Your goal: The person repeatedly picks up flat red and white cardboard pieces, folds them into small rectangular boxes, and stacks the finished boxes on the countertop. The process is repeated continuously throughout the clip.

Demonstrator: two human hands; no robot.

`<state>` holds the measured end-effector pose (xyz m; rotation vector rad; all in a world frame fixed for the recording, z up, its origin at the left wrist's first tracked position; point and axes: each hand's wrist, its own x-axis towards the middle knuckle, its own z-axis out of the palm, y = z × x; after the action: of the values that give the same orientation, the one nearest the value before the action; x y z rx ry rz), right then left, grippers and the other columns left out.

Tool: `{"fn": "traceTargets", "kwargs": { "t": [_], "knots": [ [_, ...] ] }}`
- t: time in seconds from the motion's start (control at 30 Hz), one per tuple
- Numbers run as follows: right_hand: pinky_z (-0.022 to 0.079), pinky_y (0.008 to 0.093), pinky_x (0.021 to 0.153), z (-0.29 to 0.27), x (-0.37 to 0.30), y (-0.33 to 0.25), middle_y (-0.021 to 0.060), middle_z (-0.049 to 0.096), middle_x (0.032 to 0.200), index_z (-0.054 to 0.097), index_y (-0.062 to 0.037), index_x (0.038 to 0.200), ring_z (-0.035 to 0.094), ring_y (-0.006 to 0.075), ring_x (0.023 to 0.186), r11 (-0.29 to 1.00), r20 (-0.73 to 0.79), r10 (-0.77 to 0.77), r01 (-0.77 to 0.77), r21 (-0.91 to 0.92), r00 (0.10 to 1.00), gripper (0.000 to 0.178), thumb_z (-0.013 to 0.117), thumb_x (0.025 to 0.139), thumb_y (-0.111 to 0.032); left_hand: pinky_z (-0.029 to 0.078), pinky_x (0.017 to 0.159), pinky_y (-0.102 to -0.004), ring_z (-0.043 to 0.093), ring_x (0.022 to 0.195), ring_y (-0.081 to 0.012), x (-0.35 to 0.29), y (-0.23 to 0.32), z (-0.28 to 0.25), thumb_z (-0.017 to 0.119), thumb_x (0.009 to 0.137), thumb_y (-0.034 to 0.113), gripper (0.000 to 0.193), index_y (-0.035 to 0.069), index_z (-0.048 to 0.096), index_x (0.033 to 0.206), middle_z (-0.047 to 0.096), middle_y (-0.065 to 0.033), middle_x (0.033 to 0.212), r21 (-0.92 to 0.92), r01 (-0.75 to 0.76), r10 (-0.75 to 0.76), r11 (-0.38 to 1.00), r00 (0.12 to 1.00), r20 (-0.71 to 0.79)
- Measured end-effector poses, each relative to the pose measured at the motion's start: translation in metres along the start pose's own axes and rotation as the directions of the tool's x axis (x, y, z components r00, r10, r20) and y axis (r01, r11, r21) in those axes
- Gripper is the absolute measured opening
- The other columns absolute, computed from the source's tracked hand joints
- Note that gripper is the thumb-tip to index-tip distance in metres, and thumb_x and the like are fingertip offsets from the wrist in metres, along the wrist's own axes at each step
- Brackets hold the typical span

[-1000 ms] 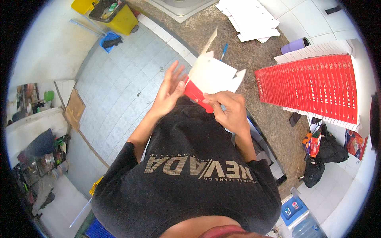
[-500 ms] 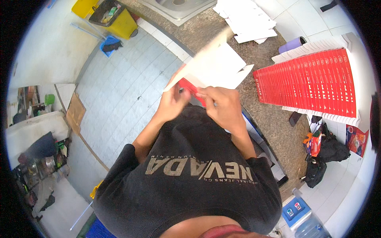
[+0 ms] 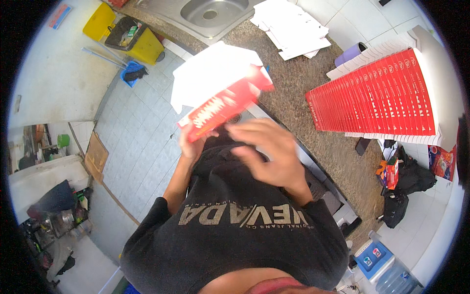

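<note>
My left hand (image 3: 193, 143) grips the near left end of a folding cardboard box (image 3: 227, 105). The box is tilted in front of my body, with a printed red side toward me and a broad white inner panel spread out beyond it. Its far right end is smeared by motion. Apart from the box, just to its right, my right hand (image 3: 269, 154) hovers open, fingers spread and blurred, with nothing in it. A long row of nested red and white boxes (image 3: 374, 95) lies on the counter at the right.
Loose white cardboard sheets (image 3: 291, 32) lie on the stone counter (image 3: 289, 90) beside a steel sink (image 3: 208, 14). A purple cup (image 3: 350, 54) lies behind the row. At the right are a phone (image 3: 362, 146) and black bags (image 3: 411, 176). A yellow bin (image 3: 144, 46) stands far left.
The box has swung round and shows its red printed side, its white panel now further left. My right hand has let go and drawn back, its fingers opening.
</note>
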<state>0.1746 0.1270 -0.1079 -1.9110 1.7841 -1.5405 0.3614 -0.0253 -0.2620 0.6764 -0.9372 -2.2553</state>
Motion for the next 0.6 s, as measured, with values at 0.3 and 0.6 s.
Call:
{"fn": "traceTargets", "kwargs": {
  "t": [0.3, 0.6],
  "knots": [
    [0.044, 0.024, 0.05, 0.03, -0.055, 0.129, 0.0044, 0.066, 0.078, 0.058, -0.0025, 0.128, 0.056, 0.0089, 0.059, 0.302, 0.006, 0.722, -0.323, 0.897, 0.692, 0.027, 0.056, 0.106, -0.017, 0.052, 0.075, -0.0415, 0.063, 0.109, -0.0388, 0.009, 0.005, 0.012, 0.037, 0.095, 0.066, 0.079, 0.007, 0.047, 0.147, 0.059, -0.023, 0.135, -0.189, 0.303, -0.249, 0.934, 0.932, 0.263],
    [0.048, 0.0239, 0.042, -0.003, 0.003, 0.142, 0.0124, 0.069, 0.068, 0.062, 0.0033, 0.112, 0.066, 0.0155, 0.05, 0.492, 0.261, 0.129, -0.291, 0.82, 0.957, 0.033, 0.057, 0.107, -0.028, 0.051, 0.094, -0.0514, 0.057, 0.122, -0.0479, 0.042, 0.014, 0.016, 0.037, 0.095, 0.069, 0.086, 0.004, 0.041, 0.151, 0.055, -0.0261, 0.142, -0.3, 0.497, -0.29, 0.814, 0.796, 0.531]
  ]
}}
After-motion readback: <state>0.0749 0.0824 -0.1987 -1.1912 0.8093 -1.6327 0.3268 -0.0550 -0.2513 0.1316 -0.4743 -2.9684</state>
